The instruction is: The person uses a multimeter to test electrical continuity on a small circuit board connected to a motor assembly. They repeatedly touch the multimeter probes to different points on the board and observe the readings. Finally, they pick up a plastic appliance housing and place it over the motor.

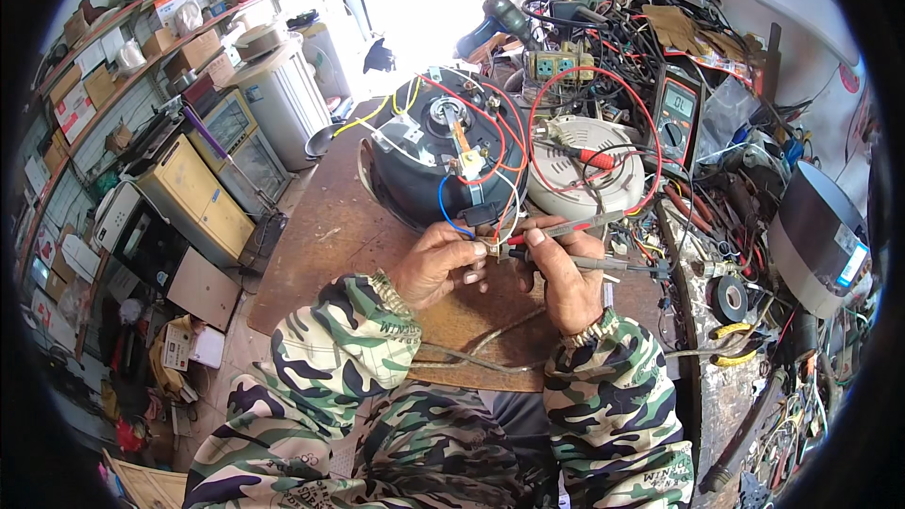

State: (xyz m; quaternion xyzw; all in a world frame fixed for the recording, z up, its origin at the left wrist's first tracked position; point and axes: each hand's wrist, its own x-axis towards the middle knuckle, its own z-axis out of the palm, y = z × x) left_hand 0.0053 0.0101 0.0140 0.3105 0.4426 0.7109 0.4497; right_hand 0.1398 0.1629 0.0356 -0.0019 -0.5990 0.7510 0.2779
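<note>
**Probing a small part at the overturned cooker, near edge of the workbench**

Left hand (436,264) closed, fingers pinched on a small pale component (490,247) that hangs off the wiring of the overturned black cooker (443,155). Right hand (556,273) clamped on two meter probes at once: red probe (575,226) and black probe (566,262), both tips brought in to the component. The hands sit close together, nearly touching at the part, toward the near edge of the brown workbench (320,226), just in front of the cooker.

Cooker stands bottom up in the middle of the bench, base plate off, red, blue, yellow and white wires (509,146) looping over it. White round appliance base (589,165) just beside it on the right. Multimeter (677,113) propped behind, toward the far right corner, red lead running to it. Black tape roll (728,300) and yellow-handled pliers (731,344) at the right edge among loose tools.

Handling, as judged: component is light, rigid, likely brittle at its terminals; its thin leads bend easily. Best held by the body between finger and thumb, not by the wires. Probes are stiff and slim, prone to slipping off small contacts; grip low on the shafts. Cooker looks heavy enough to stay put
</note>
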